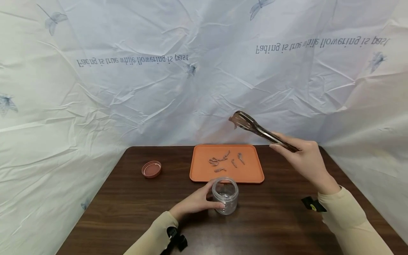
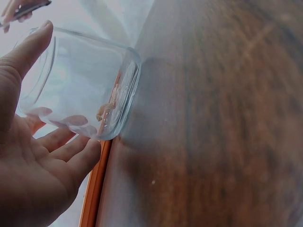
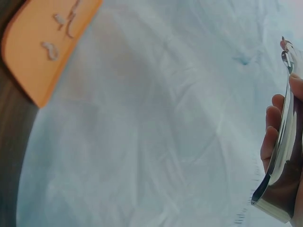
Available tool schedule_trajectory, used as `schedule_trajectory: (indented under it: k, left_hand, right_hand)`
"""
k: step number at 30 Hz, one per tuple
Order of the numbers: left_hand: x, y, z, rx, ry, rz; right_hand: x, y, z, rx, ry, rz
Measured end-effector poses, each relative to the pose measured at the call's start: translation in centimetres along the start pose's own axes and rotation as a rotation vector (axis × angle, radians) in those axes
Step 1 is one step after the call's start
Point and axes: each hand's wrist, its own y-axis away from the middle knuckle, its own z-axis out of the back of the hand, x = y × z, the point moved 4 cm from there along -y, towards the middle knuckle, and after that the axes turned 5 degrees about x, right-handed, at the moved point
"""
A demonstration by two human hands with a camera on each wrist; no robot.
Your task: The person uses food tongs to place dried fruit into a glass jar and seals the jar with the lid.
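Observation:
My left hand point(image 1: 199, 201) holds a clear, wide-mouthed jar point(image 1: 230, 207), thumb on the near side and fingers around the far side. The jar stands upright on the table with its top uncovered. In the left wrist view a small tan piece point(image 2: 105, 109) shows through the wall near its bottom. My right hand point(image 1: 306, 157) grips metal tongs point(image 1: 261, 131) raised high at the right, tips pointing left. A small brownish piece point(image 1: 233, 122) hangs from the tong tips. Beyond the jar, an orange tray point(image 1: 197, 166) carries several thin, wrinkled grey-brown pieces point(image 1: 214, 162).
A round reddish-brown lid point(image 1: 151, 169) lies on the left of the dark wooden table point(image 1: 127, 209). Pale printed sheeting point(image 1: 153, 106) hangs behind the table and along both sides. The tray sits at the table's far edge.

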Motion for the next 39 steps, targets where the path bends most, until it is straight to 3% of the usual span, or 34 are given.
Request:
schedule_trajectory:
  k: [8,14,23,30,39]
  left_hand:
    - [-0.1,0.0,0.0,-0.003,0.017,-0.007]
    - [0.0,0.0,-0.1,0.009,0.023,-0.005]
    - [0.0,0.0,0.2,0.030,0.019,-0.010]
    - [-0.2,-0.1,0.3,0.017,0.009,-0.013]
    - [-0.1,-0.1,0.2,0.020,-0.010,-0.029]
  right_hand:
    - [1.5,0.3,0.8,-0.039,-0.036,0.140]
    - [2.1,0.6,0.7,0.026,-0.031,0.243]
    - [1.8,1.3,0.5,0.153,0.005,0.272]
    - [1.7,2.0,-0.6,0.299,0.044,0.224]
    - [1.7,3.6,-2.3,0.370,0.074,0.270]
